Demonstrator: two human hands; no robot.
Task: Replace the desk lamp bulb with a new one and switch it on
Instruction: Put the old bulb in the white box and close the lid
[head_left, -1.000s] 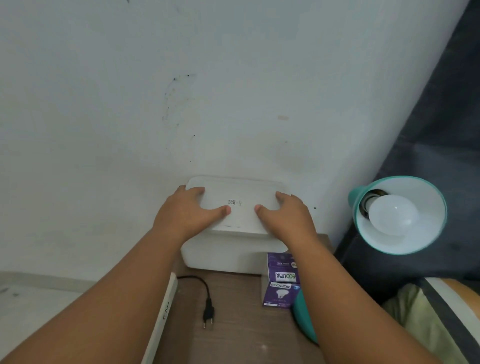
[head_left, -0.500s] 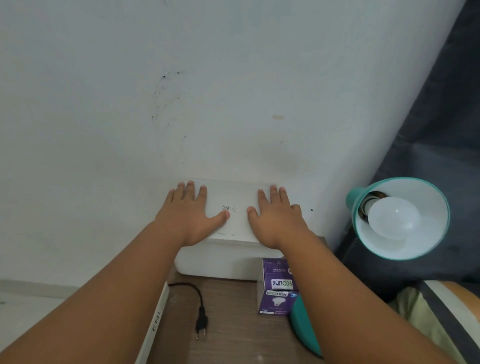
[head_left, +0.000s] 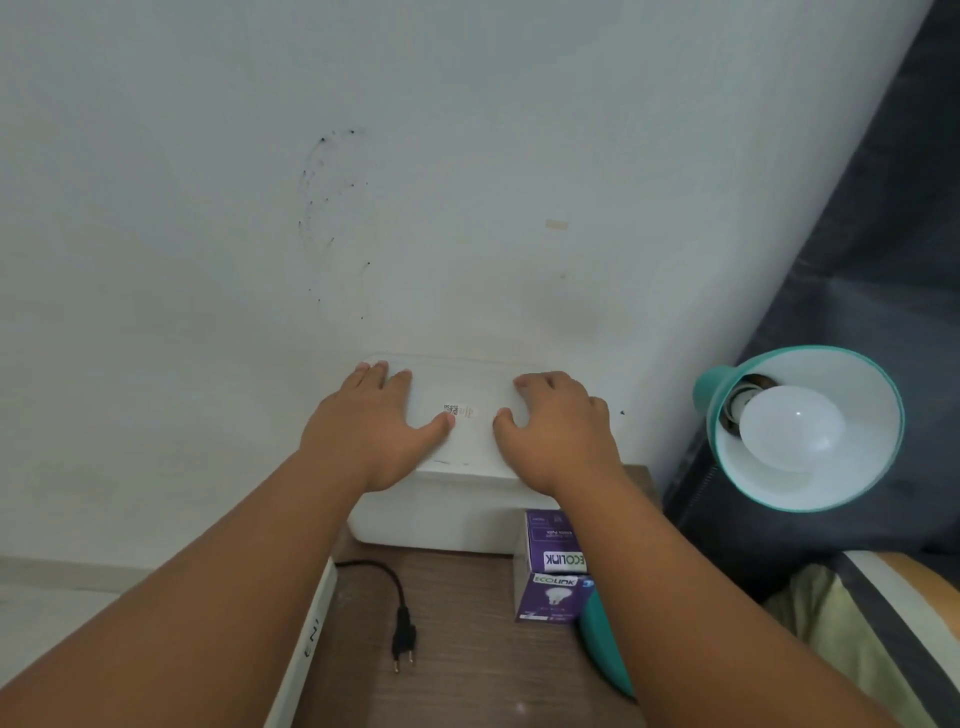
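Note:
A teal desk lamp shade (head_left: 878, 395) at the right faces me, with a white bulb (head_left: 792, 428) screwed into it. The lamp's teal base (head_left: 605, 649) shows partly behind my right forearm. A purple bulb box (head_left: 553, 569) stands on the wooden table (head_left: 467, 649), in front of a white plastic box (head_left: 462, 499) by the wall. My left hand (head_left: 371, 431) and my right hand (head_left: 558, 434) both lie palm down on that box's lid, fingers spread, holding nothing. The lamp's black plug (head_left: 402, 636) lies loose on the table.
A white wall (head_left: 363, 182) rises right behind the box. Dark curtain fabric (head_left: 857, 234) hangs behind the lamp. A white flat edge (head_left: 306, 649) borders the table's left side. Striped and yellow-green cloth (head_left: 857, 639) lies at the lower right.
My hands slid from gripping the lid's far corners to resting flat on it, then curled slightly. The view shifted a little lower and left.

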